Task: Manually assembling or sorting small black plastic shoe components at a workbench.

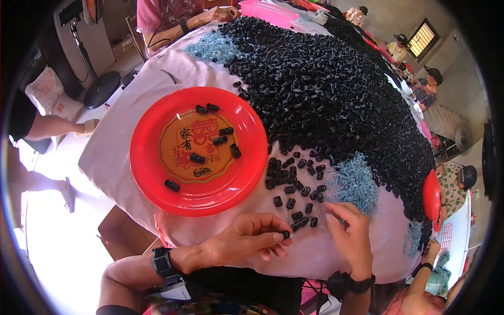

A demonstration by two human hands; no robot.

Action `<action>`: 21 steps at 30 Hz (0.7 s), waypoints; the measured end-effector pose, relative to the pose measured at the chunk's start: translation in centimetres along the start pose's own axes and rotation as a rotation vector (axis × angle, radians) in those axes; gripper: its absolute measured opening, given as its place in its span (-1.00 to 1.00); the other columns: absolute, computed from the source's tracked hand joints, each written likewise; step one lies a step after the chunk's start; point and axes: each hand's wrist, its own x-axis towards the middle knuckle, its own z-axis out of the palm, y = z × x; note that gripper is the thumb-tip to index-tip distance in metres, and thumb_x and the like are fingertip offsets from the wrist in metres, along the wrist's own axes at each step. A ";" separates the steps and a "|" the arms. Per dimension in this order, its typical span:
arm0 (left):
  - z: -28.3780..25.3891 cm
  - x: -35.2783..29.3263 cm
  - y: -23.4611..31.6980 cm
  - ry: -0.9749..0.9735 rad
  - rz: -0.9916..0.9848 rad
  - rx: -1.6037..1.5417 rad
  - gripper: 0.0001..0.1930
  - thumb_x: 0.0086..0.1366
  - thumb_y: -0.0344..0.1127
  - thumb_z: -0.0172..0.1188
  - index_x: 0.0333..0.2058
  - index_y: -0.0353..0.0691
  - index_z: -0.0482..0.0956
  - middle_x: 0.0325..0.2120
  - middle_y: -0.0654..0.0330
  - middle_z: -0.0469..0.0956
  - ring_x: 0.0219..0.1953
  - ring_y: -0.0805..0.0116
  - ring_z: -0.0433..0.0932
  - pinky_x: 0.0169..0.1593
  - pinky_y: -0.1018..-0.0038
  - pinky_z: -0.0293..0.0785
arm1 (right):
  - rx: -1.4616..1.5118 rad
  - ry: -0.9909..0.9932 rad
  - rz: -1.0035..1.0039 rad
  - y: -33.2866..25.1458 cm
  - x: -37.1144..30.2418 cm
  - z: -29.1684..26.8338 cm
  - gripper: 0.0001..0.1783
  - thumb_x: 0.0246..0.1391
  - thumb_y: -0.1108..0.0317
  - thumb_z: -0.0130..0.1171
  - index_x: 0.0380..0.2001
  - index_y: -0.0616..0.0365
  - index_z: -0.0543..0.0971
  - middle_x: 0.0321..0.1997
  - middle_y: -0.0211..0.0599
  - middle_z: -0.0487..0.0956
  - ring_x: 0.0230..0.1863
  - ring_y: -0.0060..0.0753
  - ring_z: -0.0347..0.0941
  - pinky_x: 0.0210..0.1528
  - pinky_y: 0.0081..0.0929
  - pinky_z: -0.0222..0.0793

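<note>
My left hand [252, 237] is closed at the table's near edge, thumb and forefinger pinching a small black plastic piece [285, 234]. To its right is my right hand [350, 233], its thumb and fingertips drawn close together beside a pile of small silvery-blue springs [356, 184]. A bluish bit shows inside that hand, but what the fingertips hold is too small to make out. Several loose black pieces [290, 190] lie just beyond my hands. At left, a round red plate [144, 152] carries several black pieces, some apparently joined in pairs.
A huge heap of black pieces [325, 89] covers the far side of the pale cloth [121, 121]. More springs [215, 47] lie at the far left, near a co-worker's hands [215, 16] and a pink basket [268, 13]. Other people sit along the right side. A cardboard box [123, 231] stands below.
</note>
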 end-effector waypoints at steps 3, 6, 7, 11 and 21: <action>0.5 0.1 0.1 0.031 -0.044 0.009 -0.71 0.57 -0.35 0.07 0.17 -0.32 0.45 -0.02 0.14 0.63 -0.11 0.43 0.69 -0.19 0.61 0.59 | -0.041 0.125 -0.070 0.9 0.7 0.2 -0.77 0.11 0.48 0.33 -0.13 0.22 0.72 -0.17 -0.18 0.69 -0.20 -0.17 0.59 -0.20 -0.36 0.50; 0.3 0.2 0.0 0.033 -0.034 -0.072 -0.71 0.57 -0.36 0.08 0.17 -0.31 0.45 -0.03 0.14 0.63 -0.12 0.44 0.69 -0.20 0.60 0.58 | -0.131 0.164 -0.156 1.4 1.3 0.6 -0.77 0.06 0.48 0.36 -0.17 0.20 0.73 -0.17 -0.19 0.69 -0.16 -0.09 0.58 -0.10 -0.27 0.49; 0.3 0.2 0.0 0.031 -0.036 -0.072 -0.71 0.57 -0.36 0.08 0.17 -0.31 0.45 -0.03 0.14 0.63 -0.12 0.44 0.69 -0.20 0.60 0.58 | -0.131 0.164 -0.154 1.2 1.6 0.8 -0.77 0.06 0.48 0.36 -0.17 0.20 0.73 -0.17 -0.19 0.69 -0.16 -0.09 0.58 -0.10 -0.27 0.49; 0.1 0.1 -0.4 0.022 0.018 -0.091 -0.72 0.56 -0.33 0.10 0.13 -0.32 0.47 -0.10 0.18 0.63 -0.15 0.47 0.68 -0.21 0.58 0.59 | -0.239 0.077 -0.227 0.2 2.4 1.4 -0.78 0.01 0.45 0.40 -0.21 0.17 0.74 -0.18 -0.20 0.68 -0.16 -0.09 0.59 -0.06 -0.25 0.51; 0.1 0.1 -0.1 -0.034 0.032 -0.089 -0.75 0.56 -0.32 0.11 0.11 -0.28 0.48 -0.11 0.24 0.60 -0.11 0.47 0.66 -0.13 0.56 0.58 | -0.134 0.075 -0.171 -0.2 4.2 1.5 -0.82 0.05 0.44 0.37 -0.23 0.17 0.75 -0.23 -0.17 0.70 -0.17 -0.09 0.61 -0.07 -0.25 0.53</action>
